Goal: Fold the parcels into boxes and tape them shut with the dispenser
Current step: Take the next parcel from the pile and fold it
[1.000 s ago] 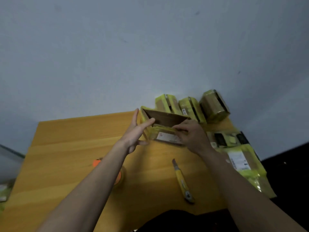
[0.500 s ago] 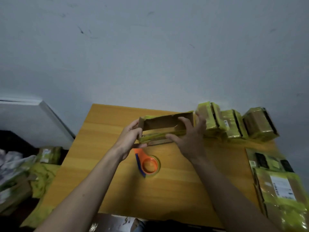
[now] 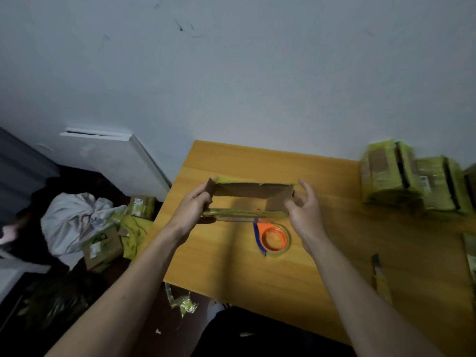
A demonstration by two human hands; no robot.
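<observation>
A yellow utility knife [image 3: 380, 280] lies near the right edge of the wooden table [image 3: 231, 258]. On the floor to the left sits a crumpled white bag [image 3: 74, 222], with a white board [image 3: 113, 161] leaning against the far wall [image 3: 231, 73].

tape dispenser [image 3: 273, 238] on table [image 3: 257, 274] before box [image 3: 251, 194], parcels [image 3: 407, 181] right

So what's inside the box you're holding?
The open box shows only bare brown cardboard walls, with nothing in it that I can see. The left hand and right hand cover its ends, so those corners are hidden.
</observation>
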